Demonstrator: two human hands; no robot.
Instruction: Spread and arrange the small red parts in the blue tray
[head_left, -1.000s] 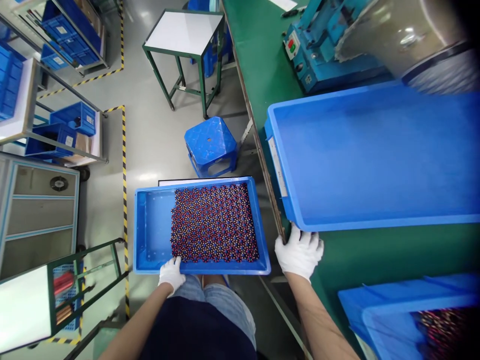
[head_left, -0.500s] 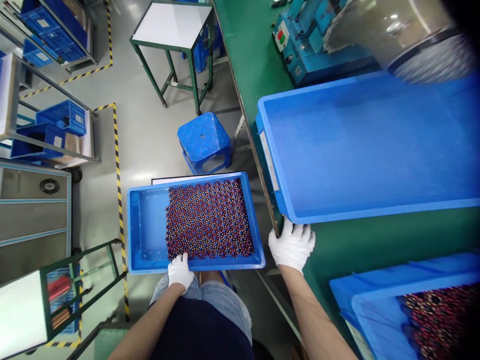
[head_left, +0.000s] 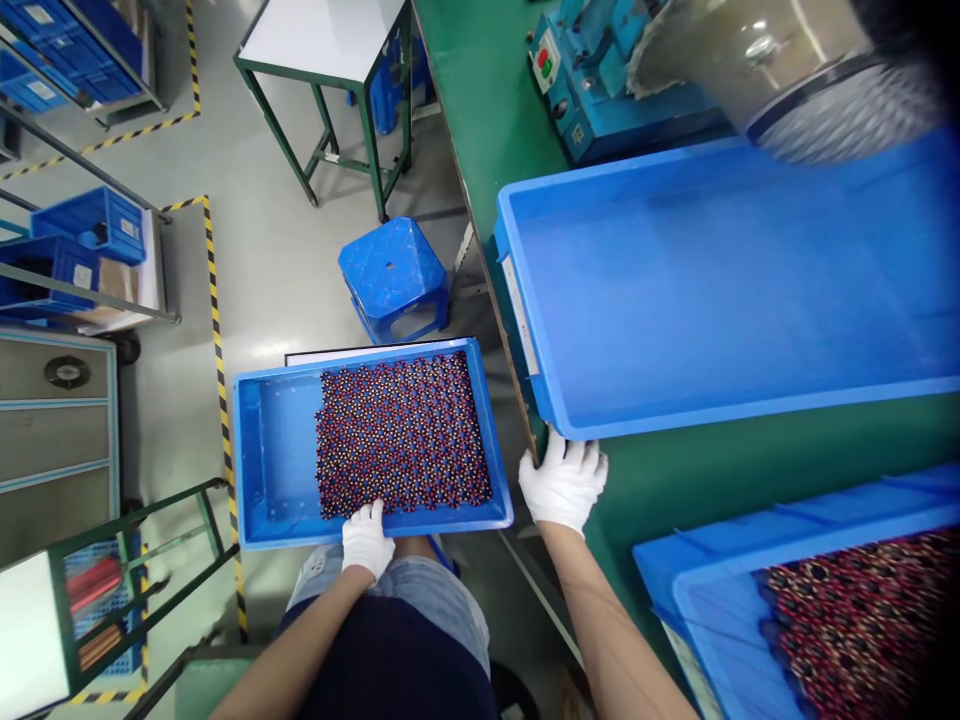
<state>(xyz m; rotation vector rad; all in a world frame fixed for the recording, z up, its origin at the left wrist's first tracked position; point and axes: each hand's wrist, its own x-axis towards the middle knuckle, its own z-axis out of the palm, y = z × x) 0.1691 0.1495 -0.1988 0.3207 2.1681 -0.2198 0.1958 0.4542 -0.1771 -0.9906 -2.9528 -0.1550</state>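
A single head-worn camera looks steeply down from above the person's lap. The green bench [head_left: 675, 490] fills the right of the frame, the grey floor [head_left: 225, 270] the left, both near. No second view exists.

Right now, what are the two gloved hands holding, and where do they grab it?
The left hand grips the near rim of the blue tray of small parts. The right hand rests at the empty bin's near corner; a real grip cannot be told.

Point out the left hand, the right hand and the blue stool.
left hand [head_left: 367, 538], head view, back of the white glove.
right hand [head_left: 562, 483], head view, back of the white glove.
blue stool [head_left: 391, 268], head view, its top surface.
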